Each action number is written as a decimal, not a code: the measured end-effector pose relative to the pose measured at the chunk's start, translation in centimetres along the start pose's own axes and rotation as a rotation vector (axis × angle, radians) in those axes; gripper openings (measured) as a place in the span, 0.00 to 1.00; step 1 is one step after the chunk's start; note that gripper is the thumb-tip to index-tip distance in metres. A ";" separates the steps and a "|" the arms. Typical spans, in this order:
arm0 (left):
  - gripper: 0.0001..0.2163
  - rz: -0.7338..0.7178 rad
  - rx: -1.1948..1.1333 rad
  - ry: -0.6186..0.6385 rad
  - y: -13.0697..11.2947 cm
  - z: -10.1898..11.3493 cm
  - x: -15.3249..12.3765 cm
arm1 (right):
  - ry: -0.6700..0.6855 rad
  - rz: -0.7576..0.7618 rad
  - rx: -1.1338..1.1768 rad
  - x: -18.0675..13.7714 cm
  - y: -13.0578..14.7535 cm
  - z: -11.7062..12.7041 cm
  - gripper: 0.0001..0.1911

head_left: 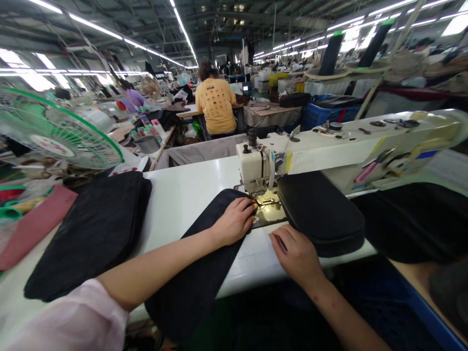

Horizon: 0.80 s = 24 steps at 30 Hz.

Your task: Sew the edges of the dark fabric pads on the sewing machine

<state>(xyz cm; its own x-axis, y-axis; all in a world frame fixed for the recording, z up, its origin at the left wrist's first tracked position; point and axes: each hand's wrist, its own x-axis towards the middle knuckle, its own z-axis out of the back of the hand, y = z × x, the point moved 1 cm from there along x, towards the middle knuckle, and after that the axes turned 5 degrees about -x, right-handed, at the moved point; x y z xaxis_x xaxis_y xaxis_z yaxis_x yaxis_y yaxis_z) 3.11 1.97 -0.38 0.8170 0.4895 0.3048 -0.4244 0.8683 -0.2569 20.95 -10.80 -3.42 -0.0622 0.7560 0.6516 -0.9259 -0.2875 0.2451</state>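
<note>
Black panel on white table, long axis near-left to far-right toward sewing machine; left hand nearer, palm-down on far end, cannot tell if gripping edge; right hand off panel, rightward, fingers curled, contents unclear

Left hand lies palm-down; right hand curls its fingers.
</note>
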 end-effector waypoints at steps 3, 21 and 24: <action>0.16 0.112 0.029 -0.027 -0.8 -0.3 -0.1 | 0.006 -0.003 0.009 -0.1 -0.1 -0.1 0.11; 0.17 0.251 0.138 -0.044 -2.4 -1.4 -0.6 | 0.128 0.202 0.097 -0.4 1.3 1.5 0.10; 0.17 0.232 0.115 -0.063 -1.8 -1.3 -0.6 | 0.162 0.203 0.087 0.0 1.2 1.4 0.10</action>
<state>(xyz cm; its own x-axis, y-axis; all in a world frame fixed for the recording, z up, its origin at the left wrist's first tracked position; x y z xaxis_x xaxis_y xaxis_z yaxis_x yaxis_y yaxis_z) 3.90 0.02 -1.32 0.6687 0.6772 0.3069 -0.6417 0.7342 -0.2220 20.38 -11.96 -2.08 -0.3083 0.7598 0.5724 -0.8535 -0.4866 0.1863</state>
